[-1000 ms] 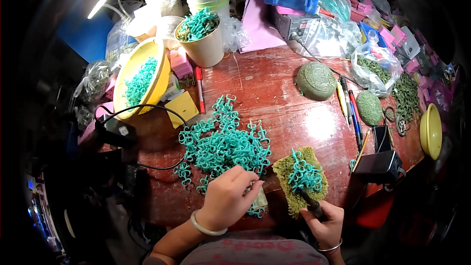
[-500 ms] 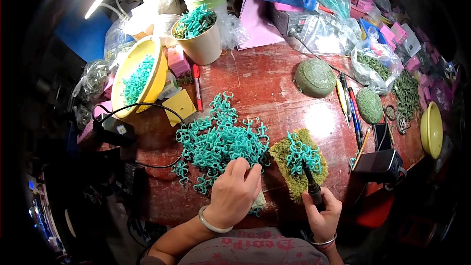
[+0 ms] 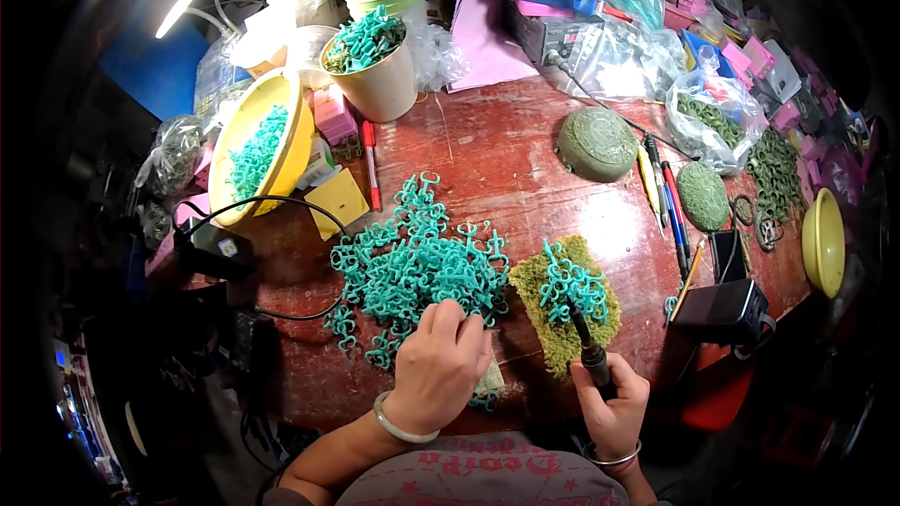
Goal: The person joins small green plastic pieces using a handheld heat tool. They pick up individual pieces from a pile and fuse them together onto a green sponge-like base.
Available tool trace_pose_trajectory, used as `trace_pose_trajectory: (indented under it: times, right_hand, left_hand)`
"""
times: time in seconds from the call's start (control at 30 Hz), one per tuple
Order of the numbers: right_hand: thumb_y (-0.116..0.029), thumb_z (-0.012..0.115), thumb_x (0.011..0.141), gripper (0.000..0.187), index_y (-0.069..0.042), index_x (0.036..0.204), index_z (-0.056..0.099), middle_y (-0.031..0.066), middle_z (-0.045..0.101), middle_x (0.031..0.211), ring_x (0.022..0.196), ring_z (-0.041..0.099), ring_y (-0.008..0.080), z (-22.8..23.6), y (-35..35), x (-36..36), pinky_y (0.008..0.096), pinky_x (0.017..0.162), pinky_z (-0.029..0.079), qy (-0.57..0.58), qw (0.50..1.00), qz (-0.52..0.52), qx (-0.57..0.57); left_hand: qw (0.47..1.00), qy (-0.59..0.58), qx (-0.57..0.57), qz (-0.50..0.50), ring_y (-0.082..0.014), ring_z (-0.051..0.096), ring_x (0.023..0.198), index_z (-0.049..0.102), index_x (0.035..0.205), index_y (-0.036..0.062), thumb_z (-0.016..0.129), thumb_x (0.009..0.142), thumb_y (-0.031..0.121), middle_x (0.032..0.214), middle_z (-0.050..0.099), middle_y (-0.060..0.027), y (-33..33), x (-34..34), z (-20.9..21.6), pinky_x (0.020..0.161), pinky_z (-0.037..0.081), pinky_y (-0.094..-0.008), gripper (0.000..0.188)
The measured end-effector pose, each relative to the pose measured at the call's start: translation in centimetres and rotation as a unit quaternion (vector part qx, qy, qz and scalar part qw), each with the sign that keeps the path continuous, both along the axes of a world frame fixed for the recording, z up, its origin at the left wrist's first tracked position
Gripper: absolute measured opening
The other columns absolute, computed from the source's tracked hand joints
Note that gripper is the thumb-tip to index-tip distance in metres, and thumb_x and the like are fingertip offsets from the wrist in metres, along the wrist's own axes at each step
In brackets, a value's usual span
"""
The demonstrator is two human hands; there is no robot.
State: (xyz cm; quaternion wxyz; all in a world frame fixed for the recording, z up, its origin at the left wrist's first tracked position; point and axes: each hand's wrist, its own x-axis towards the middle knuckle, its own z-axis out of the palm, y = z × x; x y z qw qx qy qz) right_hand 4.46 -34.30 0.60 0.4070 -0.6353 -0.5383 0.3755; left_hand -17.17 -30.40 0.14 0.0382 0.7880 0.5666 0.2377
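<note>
My left hand (image 3: 434, 367) is closed at the near edge of a loose pile of small teal curved pieces (image 3: 412, 272). Its fingertips are pinched together; whatever they hold is hidden behind the knuckles. To the right lies a yellow-green rough-textured pad (image 3: 559, 351) with a cluster of the same teal pieces (image 3: 574, 289) on it. My right hand (image 3: 614, 405) grips a dark pen-shaped tool (image 3: 593, 356), its thin tip angled up to the near side of that cluster. A pale square scrap (image 3: 491, 377) shows beside my left hand.
A tilted yellow bowl (image 3: 298, 145) of teal pieces stands left, near a black cable (image 3: 281, 199). A white bucket (image 3: 386, 84) is behind. Farther right are a green round block (image 3: 598, 143), several pens (image 3: 673, 201), a black box-shaped device (image 3: 720, 311) and a yellow-green bowl (image 3: 825, 244).
The whole view has shifted slightly. Both hands keep nearly the same places, the left still pinched by the pile and the right still holding the pen-shaped tool at the cluster.
</note>
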Motion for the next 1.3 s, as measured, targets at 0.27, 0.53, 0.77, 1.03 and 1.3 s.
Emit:
trace_pose_trajectory:
  times: [0.27, 0.53, 0.77, 1.03, 1.3]
  right_hand:
    - [0.001, 0.074, 0.081, 0.013, 0.002, 0.091, 0.067, 0.0039, 0.061, 0.068, 0.062, 0.053, 0.0063, 0.0, 0.0, 0.1, 0.0233, 0.059, 0.044, 0.001, 1.0, 0.006, -0.004]
    - [0.0, 0.074, 0.081, 0.012, 0.002, 0.09, 0.066, 0.0015, 0.058, 0.066, 0.061, 0.051, 0.0052, 0.2, -0.2, 0.1, 0.0229, 0.057, 0.043, -0.002, 1.0, 0.006, 0.01]
    - [-0.001, 0.075, 0.081, 0.013, 0.002, 0.09, 0.065, 0.0015, 0.057, 0.066, 0.06, 0.051, 0.0057, 0.4, -1.0, 1.1, 0.0227, 0.056, 0.042, -0.022, 0.999, -0.022, 0.034]
    - [-0.001, 0.076, 0.081, 0.014, 0.002, 0.09, 0.065, 0.0062, 0.062, 0.069, 0.059, 0.056, 0.0107, 0.4, -1.3, 1.9, 0.0242, 0.057, 0.045, -0.093, 0.994, -0.002, 0.049]
    - [-0.002, 0.076, 0.08, 0.014, 0.001, 0.089, 0.065, 0.0082, 0.064, 0.07, 0.059, 0.059, 0.0137, 0.0, -1.4, 1.9, 0.0255, 0.057, 0.046, -0.1, 0.994, 0.011, 0.052]
  left_hand:
    - [1.0, 0.001, -0.026, 0.002, -0.0252, 0.053, 0.073, 0.059, 0.08, 0.0062, 0.073, 0.075, 0.006, 0.08, 0.046, -0.0073, -0.7, -1.4, 0.8, 0.057, 0.046, -0.036, 0.015]
    - [1.0, 0.008, -0.013, -0.012, -0.0252, 0.054, 0.073, 0.063, 0.083, 0.0054, 0.07, 0.075, 0.002, 0.08, 0.048, -0.0076, 0.3, -0.7, 0.2, 0.06, 0.046, -0.0353, 0.011]
    - [0.98, -0.181, -0.084, -0.007, -0.0239, 0.057, 0.071, 0.064, 0.082, 0.0039, 0.073, 0.074, 0.0, 0.077, 0.054, -0.007, -0.2, -0.5, 1.3, 0.06, 0.048, -0.0333, 0.013]
    - [0.964, -0.209, -0.116, -0.114, -0.0243, 0.058, 0.068, 0.067, 0.084, 0.0042, 0.073, 0.075, -0.002, 0.078, 0.058, -0.0085, 0.0, -2.0, 2.2, 0.059, 0.048, -0.0348, 0.013]
    - [0.995, -0.081, -0.044, -0.033, -0.0274, 0.057, 0.078, 0.067, 0.098, 0.0046, 0.069, 0.072, -0.006, 0.088, 0.057, -0.0092, -0.4, -4.6, 2.5, 0.066, 0.048, -0.0365, 0.028]
